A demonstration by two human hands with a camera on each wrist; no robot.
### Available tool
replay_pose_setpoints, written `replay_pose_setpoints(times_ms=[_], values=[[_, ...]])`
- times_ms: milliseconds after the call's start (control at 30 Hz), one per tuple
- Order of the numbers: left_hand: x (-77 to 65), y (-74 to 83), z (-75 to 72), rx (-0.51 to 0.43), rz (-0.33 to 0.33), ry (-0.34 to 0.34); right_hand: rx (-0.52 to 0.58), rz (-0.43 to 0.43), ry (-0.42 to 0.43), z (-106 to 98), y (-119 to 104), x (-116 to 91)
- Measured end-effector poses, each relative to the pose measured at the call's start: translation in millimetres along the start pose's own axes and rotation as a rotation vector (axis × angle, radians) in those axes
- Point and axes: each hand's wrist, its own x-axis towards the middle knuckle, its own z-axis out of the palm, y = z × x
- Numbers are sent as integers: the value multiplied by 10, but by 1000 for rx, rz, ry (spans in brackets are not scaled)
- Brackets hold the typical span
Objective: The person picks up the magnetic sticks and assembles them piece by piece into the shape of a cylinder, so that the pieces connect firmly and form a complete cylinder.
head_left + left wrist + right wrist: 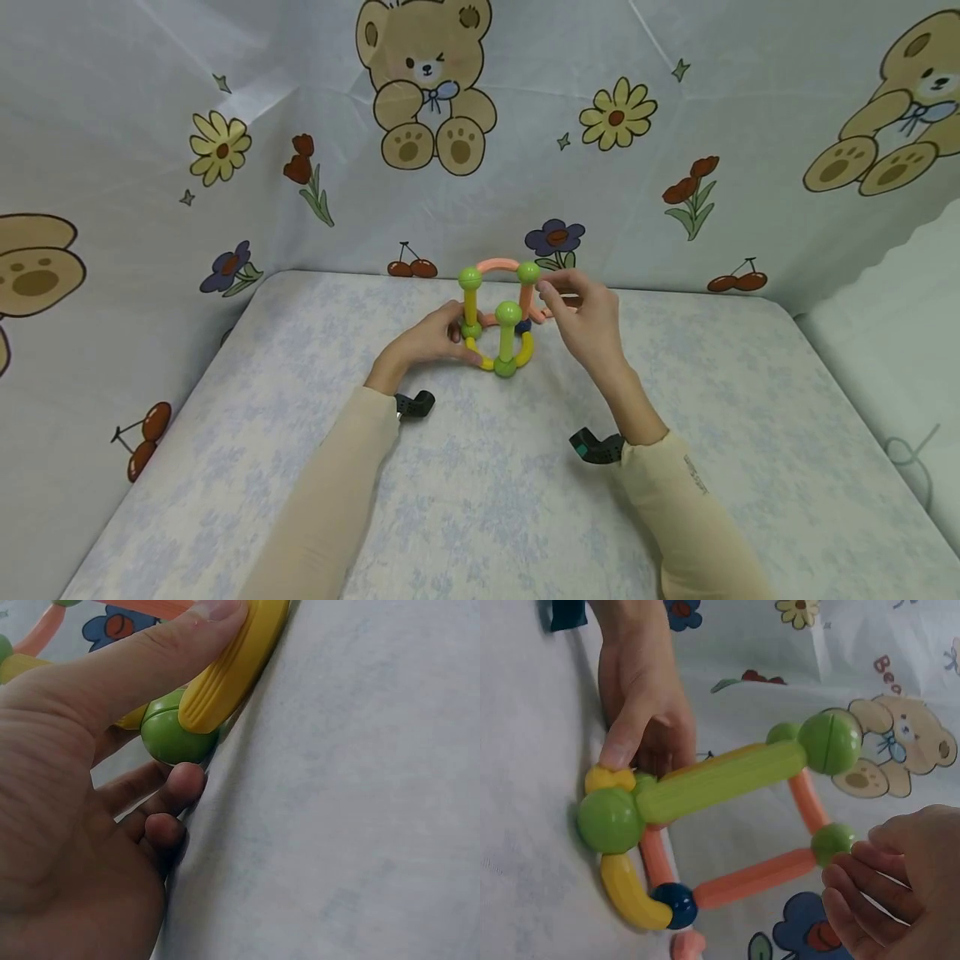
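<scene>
A toy frame of rods and balls stands on the table near its far edge. My left hand (427,337) holds its base at the left, thumb on a yellow curved rod (232,671) and fingers by a lower green ball (176,735). Upright are a light green rod (724,782), a yellow rod (470,307) and a salmon rod (756,877); the salmon one rises from a dark blue ball (676,906). A salmon arc (498,264) links two top balls. At the right top green ball (834,844), my right hand (588,321) has loosely bent fingers, fingertips right at its side.
Another salmon piece (688,945) lies low beside the blue ball, partly behind the right hand in the head view. A cloth wall (337,242) printed with bears and flowers rises behind the table (487,500). Each wrist carries a dark camera mount (596,447).
</scene>
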Motion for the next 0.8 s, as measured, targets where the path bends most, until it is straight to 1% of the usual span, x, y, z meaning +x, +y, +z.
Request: replay_pose_setpoints(times_ms=[67, 167, 267, 367, 467, 567, 600, 667, 800], values=[[-7, -5, 2, 5, -11, 0, -27, 31, -6, 31, 108, -4], [-10, -6, 5, 2, -13, 2, -92, 83, -55, 76, 258, -11], [-6, -4, 4, 6, -11, 6, -186, 137, -120, 102, 385, -11], [3, -10, 3, 9, -4, 6, -256, 180, -213, 113, 502, -5], [11, -22, 1, 11, 1, 4, -312, 188, -322, 116, 611, -10], [19, -37, 3, 7, 1, -2, -375, 153, -396, 119, 690, -25], [21, -40, 3, 6, 2, -3, -397, 140, -406, 120, 706, -31], [26, -43, 4, 5, 9, -8, -432, 125, -390, 120, 720, -43], [27, -43, 1, 13, 16, -5, -472, 192, -293, 126, 711, -62]])
